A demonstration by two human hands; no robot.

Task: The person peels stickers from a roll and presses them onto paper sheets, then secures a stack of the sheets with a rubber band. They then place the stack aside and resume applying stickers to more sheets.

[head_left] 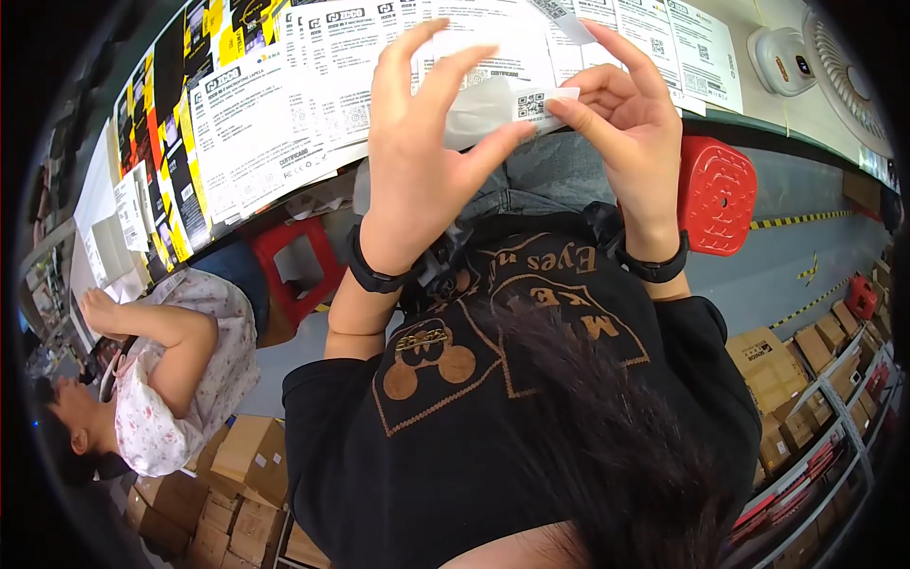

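Observation:
My right hand [633, 119] pinches a small white label [531, 105] with a square code between thumb and fingers. A pale translucent backing strip [479, 112] runs leftward from that label, behind my left thumb. By my right index fingertip is a second printed label [559, 19], tilted at the upper edge; whether it sticks to the finger I cannot tell. My left hand [412, 147] is open, fingers spread above the sheets, its thumb tip close to the coded label. Beneath both hands, printed white sheets [248, 123] overlap in rows on the table.
Yellow-and-black printed packages [171, 156] lie along the table's left side. A white fan [844, 71] stands at the right end. Red stools [718, 194] flank me. Another person [180, 351] sits at the left, an arm on the table. Cardboard boxes [248, 455] are stacked behind.

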